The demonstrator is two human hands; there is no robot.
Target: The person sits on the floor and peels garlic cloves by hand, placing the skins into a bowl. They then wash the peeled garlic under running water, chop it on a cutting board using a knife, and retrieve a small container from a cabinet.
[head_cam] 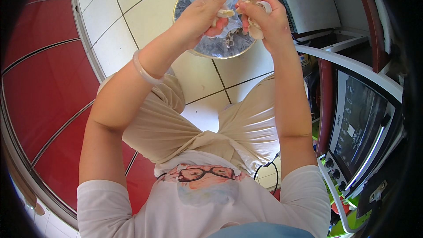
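Both hands are raised over a round waste bin (215, 52) lined with a clear plastic bag. My left hand (206, 13) is closed around a pale, yellowish-white piece (225, 13) that looks like garlic, with its thumb pointing up. Close beside it, my right hand (272, 18) grips a whitish clump with papery skin (255, 29), probably part of a garlic bulb. Flakes of skin poke out between those fingers. The two hands are a small gap apart. Inside the bin lie crumpled white plastic (234, 23) and brownish scraps (231, 38). My fingers partly hide what they hold.
Glossy red cabinet fronts (53, 96) run along the left. On the right, a rack (343, 51) holds an electric oven (360, 129) with a bar handle. A black cable (277, 175) hangs near my right hip. Pale floor tiles (148, 16) lie around the bin.
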